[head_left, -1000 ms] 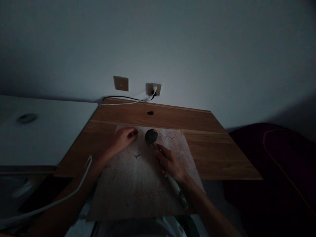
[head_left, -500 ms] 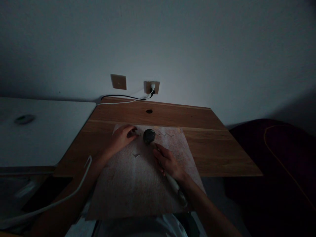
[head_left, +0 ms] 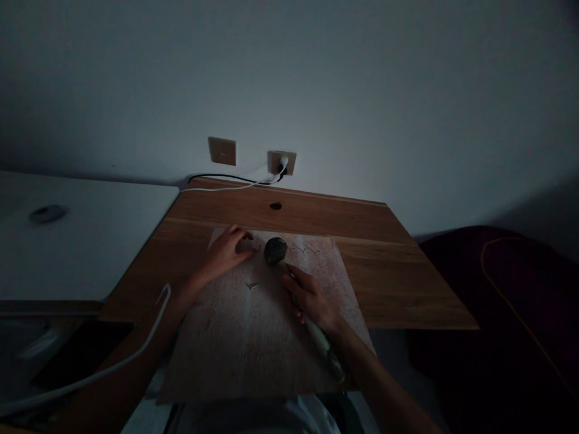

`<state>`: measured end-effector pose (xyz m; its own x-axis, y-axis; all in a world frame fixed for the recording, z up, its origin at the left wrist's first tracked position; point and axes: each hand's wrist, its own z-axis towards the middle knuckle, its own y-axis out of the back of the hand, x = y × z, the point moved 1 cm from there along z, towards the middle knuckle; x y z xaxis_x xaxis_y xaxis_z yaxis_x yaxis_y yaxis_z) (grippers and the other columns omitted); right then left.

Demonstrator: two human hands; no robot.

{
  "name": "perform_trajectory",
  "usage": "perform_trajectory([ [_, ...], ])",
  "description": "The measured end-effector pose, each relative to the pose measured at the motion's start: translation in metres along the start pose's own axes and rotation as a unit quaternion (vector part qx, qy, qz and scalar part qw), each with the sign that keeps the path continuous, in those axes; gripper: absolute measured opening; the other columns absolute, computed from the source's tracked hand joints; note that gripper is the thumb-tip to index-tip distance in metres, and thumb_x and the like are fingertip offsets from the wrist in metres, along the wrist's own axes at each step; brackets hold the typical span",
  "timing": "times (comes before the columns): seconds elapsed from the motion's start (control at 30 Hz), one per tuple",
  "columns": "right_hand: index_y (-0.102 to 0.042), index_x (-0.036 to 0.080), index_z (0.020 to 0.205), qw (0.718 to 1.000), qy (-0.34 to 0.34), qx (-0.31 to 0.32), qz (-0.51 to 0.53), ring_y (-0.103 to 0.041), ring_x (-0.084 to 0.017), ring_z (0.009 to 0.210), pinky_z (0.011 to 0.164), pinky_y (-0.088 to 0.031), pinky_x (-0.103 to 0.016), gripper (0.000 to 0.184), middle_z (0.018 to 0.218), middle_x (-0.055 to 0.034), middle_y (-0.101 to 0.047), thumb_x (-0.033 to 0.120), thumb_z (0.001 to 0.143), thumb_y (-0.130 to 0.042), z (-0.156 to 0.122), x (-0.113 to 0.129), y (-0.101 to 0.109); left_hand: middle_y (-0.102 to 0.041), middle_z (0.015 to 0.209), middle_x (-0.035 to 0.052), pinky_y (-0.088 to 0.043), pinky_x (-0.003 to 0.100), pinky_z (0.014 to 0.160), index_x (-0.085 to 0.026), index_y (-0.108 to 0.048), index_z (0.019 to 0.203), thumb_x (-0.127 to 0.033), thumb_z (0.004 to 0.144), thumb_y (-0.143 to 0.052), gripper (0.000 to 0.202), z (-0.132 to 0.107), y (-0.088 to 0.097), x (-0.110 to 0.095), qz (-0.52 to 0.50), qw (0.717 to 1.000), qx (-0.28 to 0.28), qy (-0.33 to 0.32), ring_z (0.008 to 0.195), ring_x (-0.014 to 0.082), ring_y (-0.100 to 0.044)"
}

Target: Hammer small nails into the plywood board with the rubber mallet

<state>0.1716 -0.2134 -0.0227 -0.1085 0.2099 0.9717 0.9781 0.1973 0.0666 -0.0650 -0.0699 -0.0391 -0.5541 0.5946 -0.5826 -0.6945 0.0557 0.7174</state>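
Observation:
My right hand point(head_left: 310, 296) is wrapped round the handle of a hammer point(head_left: 275, 250) with a dark, rounded head. Its pale handle runs back toward me under my wrist. Left of the hammer head, my left hand point(head_left: 231, 247) has thumb and forefinger spread apart, with a gap between them. Close to its fingertips a thin nail seems to stand in the board point(head_left: 235, 349), though dimness blurs it. Several small nails point(head_left: 315, 251) are in a row right of the hammer head. Nearer me, a couple of loose nails point(head_left: 252, 286) lie on the board.
The board rests on a wooden desk point(head_left: 407, 283) against the wall. A wall socket point(head_left: 282, 163) holds plugs with white and black cables. A white surface point(head_left: 81, 253) adjoins on the left. A white cable point(head_left: 149, 337) crosses above my left forearm. Dark red fabric point(head_left: 497, 289) is at right.
My left thumb and forefinger have parted more widely beside the hammer head. The hammer stays in nearly the same spot over the board, and the view has shifted slightly.

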Motion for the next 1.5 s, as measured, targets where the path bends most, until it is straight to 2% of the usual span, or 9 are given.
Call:
perform_trajectory([
  [0.17, -0.062, 0.02, 0.122, 1.0, 0.014, -0.006, 0.01, -0.043, -0.008, 0.037, 0.029, -0.035, -0.021, 0.047, 0.068, 0.0076, -0.053, 0.061, 0.097, -0.064, 0.008, 0.023, -0.006, -0.068, 0.105, 0.005, -0.057, 0.04, 0.097, -0.021, -0.076, 0.1, -0.017, 0.094, -0.069, 0.01, 0.001, -0.005, 0.007, -0.021, 1.0, 0.003, -0.02, 0.104, 0.0226, -0.069],
  [0.37, -0.059, 0.022, 0.115, 0.998, 0.063, 0.003, 0.015, -0.044, -0.008, 0.036, 0.028, -0.034, -0.02, 0.038, 0.067, 0.0081, -0.053, 0.056, 0.099, -0.059, 0.033, 0.045, -0.025, -0.061, 0.13, 0.009, -0.059, 0.043, 0.099, -0.023, -0.059, 0.143, -0.027, 0.078, -0.088, 0.072, -0.002, -0.007, 0.007, -0.053, 0.998, -0.041, 0.015, 0.111, 0.0262, -0.067],
  [0.6, -0.061, 0.02, 0.127, 0.998, 0.049, 0.011, -0.041, -0.045, -0.011, 0.035, 0.03, -0.04, -0.022, 0.047, 0.057, 0.0089, -0.051, 0.06, 0.102, -0.056, 0.04, 0.031, -0.038, -0.054, 0.14, 0.0132, -0.06, 0.049, 0.103, -0.026, -0.049, 0.151, -0.034, 0.069, -0.094, 0.094, -0.005, -0.01, 0.011, -0.088, 0.995, -0.044, 0.013, 0.117, 0.0314, -0.068],
  [0.83, -0.059, 0.022, 0.104, 0.999, 0.027, -0.004, -0.027, -0.045, -0.009, 0.035, 0.029, -0.038, -0.021, 0.039, 0.062, 0.0084, -0.051, 0.06, 0.098, -0.06, 0.041, 0.034, -0.033, -0.057, 0.139, 0.0122, -0.058, 0.047, 0.103, -0.025, -0.049, 0.149, -0.03, 0.076, -0.09, 0.084, -0.005, -0.005, 0.004, -0.06, 0.997, -0.041, 0.019, 0.118, 0.0306, -0.067],
  [0.97, -0.057, 0.022, 0.102, 0.999, 0.028, -0.037, -0.005, -0.045, -0.007, 0.037, 0.029, -0.036, -0.018, 0.043, 0.069, 0.0076, -0.054, 0.064, 0.096, -0.062, 0.019, 0.03, -0.019, -0.068, 0.112, 0.0055, -0.058, 0.04, 0.093, -0.022, -0.061, 0.121, -0.029, 0.089, -0.079, 0.037, -0.011, 0.004, -0.007, -0.033, 0.998, -0.051, 0.014, 0.102, 0.0246, -0.068],
  [1.03, -0.059, 0.021, 0.109, 0.999, 0.013, -0.034, -0.007, -0.044, -0.007, 0.037, 0.028, -0.036, -0.019, 0.046, 0.067, 0.0079, -0.053, 0.065, 0.097, -0.062, 0.004, 0.022, -0.011, -0.069, 0.1, 0.0026, -0.057, 0.036, 0.087, -0.022, -0.063, 0.106, -0.031, 0.094, -0.076, 0.019, -0.019, 0.008, -0.015, -0.04, 0.999, -0.012, -0.012, 0.093, 0.0212, -0.069],
  [1.23, -0.06, 0.016, 0.134, 0.999, -0.023, -0.033, -0.017, -0.041, -0.01, 0.035, 0.03, -0.036, -0.021, 0.062, 0.055, 0.0091, -0.05, 0.067, 0.1, -0.06, -0.013, -0.004, 0.001, -0.074, 0.105, 0.0041, -0.056, 0.036, 0.091, -0.023, -0.071, 0.104, -0.019, 0.093, -0.076, 0.014, -0.051, 0.015, -0.054, 0.059, 0.982, 0.143, -0.11, 0.1, 0.0233, -0.071],
  [1.37, -0.058, 0.016, 0.137, 0.999, -0.02, -0.034, -0.007, -0.04, -0.01, 0.035, 0.03, -0.034, -0.021, 0.063, 0.055, 0.0095, -0.049, 0.067, 0.101, -0.06, -0.011, -0.009, 0.001, -0.073, 0.1, 0.0043, -0.055, 0.039, 0.097, -0.022, -0.071, 0.105, -0.007, 0.094, -0.065, 0.02, -0.059, 0.014, -0.068, 0.126, 0.967, 0.163, -0.148, 0.098, 0.0231, -0.07],
  [1.5, -0.059, 0.017, 0.134, 0.999, -0.012, -0.034, -0.006, -0.041, -0.01, 0.035, 0.029, -0.034, -0.021, 0.061, 0.058, 0.0084, -0.051, 0.068, 0.101, -0.061, -0.01, -0.01, 0.001, -0.073, 0.103, 0.0054, -0.057, 0.036, 0.091, -0.022, -0.071, 0.107, -0.008, 0.097, -0.059, 0.021, -0.053, 0.016, -0.051, 0.125, 0.978, 0.117, -0.116, 0.096, 0.0225, -0.071],
])
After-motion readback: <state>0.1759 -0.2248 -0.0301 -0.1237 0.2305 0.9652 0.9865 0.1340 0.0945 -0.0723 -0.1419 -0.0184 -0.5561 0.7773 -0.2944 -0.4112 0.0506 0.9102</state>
